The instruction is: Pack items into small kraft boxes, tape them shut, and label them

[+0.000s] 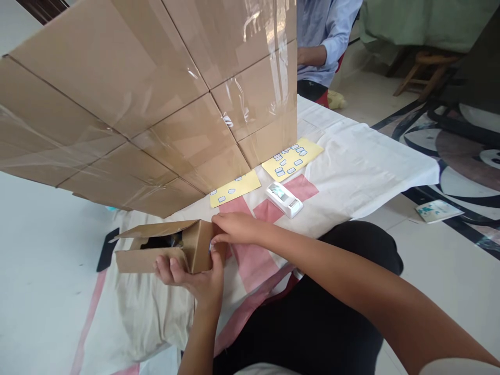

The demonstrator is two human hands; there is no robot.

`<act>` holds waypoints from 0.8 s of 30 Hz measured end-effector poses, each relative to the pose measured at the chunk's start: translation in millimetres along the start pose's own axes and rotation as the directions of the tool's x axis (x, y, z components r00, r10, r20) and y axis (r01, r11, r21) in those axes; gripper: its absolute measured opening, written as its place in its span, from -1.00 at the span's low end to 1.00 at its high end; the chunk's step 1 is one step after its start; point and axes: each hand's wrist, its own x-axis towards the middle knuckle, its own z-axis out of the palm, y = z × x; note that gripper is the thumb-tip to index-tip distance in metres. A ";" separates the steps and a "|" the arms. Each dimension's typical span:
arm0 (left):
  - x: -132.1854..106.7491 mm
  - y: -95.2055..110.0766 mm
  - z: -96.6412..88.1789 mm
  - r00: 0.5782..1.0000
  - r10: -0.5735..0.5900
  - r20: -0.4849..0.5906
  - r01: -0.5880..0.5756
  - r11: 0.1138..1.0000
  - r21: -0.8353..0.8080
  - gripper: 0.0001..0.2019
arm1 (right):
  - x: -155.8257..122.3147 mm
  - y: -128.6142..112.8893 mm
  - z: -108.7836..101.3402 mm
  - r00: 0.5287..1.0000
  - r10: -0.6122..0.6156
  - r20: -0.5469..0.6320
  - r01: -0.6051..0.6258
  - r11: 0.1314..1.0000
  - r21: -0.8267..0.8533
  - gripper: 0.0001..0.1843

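A small brown cardboard box [164, 249] lies on its side at the table's near edge, its flaps open toward the left. My left hand [195, 276] grips the box's right end from below, fingers curled round the front wall. My right hand [234, 228] rests on the box's right end, fingers pinched against the cardboard; whatever sits under the fingertips is hidden. Something dark shows inside the box, too hidden to name.
A large taped cardboard sheet [148, 94] stands tilted over the table's left half. Two yellow sheets [292, 159] [234, 188] carry several small white stickers. A white device [284, 199] lies on the white and pink cloth [351, 172]. Another person's sleeve [328, 36] shows at the far side.
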 end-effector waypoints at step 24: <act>-4.9 -4.6 2.5 0.996 0.062 -0.065 -0.063 0.998 -0.008 0.03 | 7.7 9.5 -0.9 0.998 -0.070 0.003 0.070 0.997 0.009 -0.54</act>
